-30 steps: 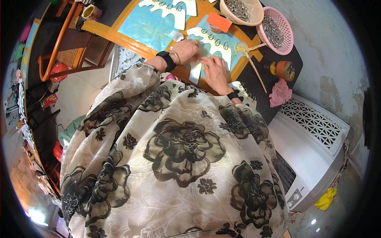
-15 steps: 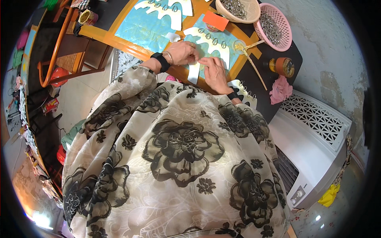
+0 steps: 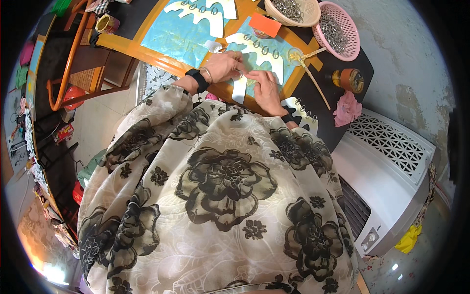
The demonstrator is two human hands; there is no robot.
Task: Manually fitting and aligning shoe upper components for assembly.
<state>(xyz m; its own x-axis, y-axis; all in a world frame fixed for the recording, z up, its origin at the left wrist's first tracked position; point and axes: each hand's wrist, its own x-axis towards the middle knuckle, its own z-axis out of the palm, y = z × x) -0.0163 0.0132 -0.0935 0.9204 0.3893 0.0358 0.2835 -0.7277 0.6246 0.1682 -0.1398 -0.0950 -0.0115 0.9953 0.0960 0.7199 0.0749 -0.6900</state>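
At the near edge of the table, my left hand (image 3: 221, 66) and my right hand (image 3: 266, 92) meet, fingers bent and closed, over the upper part of a cream strip (image 3: 239, 90). What lies between the fingertips is too small to make out. The strip belongs to or adjoins a cream scalloped cut piece (image 3: 268, 58) with several metal rings along it, lying on a blue sheet (image 3: 178, 41). Further left on that sheet are similar ringed pieces (image 3: 196, 15). Beside my right wrist lies another ringed piece (image 3: 302, 113).
An orange card (image 3: 265, 24) rests on a small round container. Beige basket (image 3: 307, 18) and pink basket (image 3: 350, 47) hold metal rings. A stick (image 3: 316, 86), a glue dish (image 3: 295, 56), a tape roll (image 3: 351, 81) and a pink cloth (image 3: 347, 109) lie right. A white appliance (image 3: 377, 181) stands beside the table.
Both hands stay at the same place on the cream strip. My left hand and fingers have shifted only slightly; nothing else has visibly moved on the table.
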